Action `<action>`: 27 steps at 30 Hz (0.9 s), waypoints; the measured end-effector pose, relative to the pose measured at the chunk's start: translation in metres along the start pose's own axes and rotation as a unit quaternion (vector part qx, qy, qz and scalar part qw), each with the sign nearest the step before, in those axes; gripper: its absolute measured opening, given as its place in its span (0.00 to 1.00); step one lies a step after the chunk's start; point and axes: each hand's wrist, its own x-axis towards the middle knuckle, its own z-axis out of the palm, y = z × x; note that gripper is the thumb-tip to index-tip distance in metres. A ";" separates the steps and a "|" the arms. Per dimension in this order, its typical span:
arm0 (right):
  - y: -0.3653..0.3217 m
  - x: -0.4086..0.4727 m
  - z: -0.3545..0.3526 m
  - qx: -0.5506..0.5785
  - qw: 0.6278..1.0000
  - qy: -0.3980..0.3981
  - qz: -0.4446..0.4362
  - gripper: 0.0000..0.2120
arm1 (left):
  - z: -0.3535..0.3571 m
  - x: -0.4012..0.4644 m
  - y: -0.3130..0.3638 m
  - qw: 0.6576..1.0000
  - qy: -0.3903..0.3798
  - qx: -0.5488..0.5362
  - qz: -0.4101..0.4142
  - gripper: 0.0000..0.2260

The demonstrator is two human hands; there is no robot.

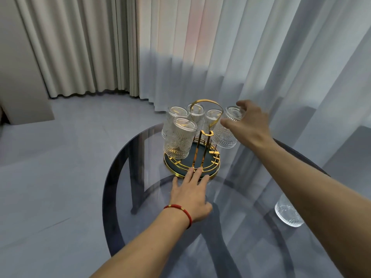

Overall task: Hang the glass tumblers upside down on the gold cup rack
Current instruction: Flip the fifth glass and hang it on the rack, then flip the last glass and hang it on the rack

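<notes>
Nearest, one loose tumbler (288, 213) stands on the glass table (140, 197). Left hand (190, 195) lies flat, fingers spread, touching the gold rack (200, 137). Right hand (249, 123) grips a hung tumbler (226, 129). No writing shows.

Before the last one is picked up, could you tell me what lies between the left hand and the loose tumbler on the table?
In the head view, only bare glass tabletop lies between the left hand and the loose tumbler.

Left hand (190, 194) flat, palm down, fingers spread forward, red cord at wrist, right hand (248, 122) reaching forward, fingers curled in a grasp, arm outstretched
</notes>
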 end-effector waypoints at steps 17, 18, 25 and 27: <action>0.025 -0.014 0.033 -0.066 0.996 -0.051 -0.033 0.35 | 0.000 0.002 0.004 1.000 0.012 -0.001 -0.008 0.32; 0.026 -0.018 0.031 -0.068 0.995 -0.056 -0.039 0.34 | 0.000 0.002 0.005 1.000 0.015 -0.004 -0.010 0.31; 0.057 -0.086 -0.008 -0.081 0.995 -0.041 -0.050 0.26 | -0.002 -0.001 0.009 0.999 0.046 -0.021 -0.014 0.27; 0.076 -0.113 -0.024 -0.115 0.992 -0.022 -0.049 0.23 | -0.003 -0.004 0.013 0.998 0.060 -0.025 -0.009 0.26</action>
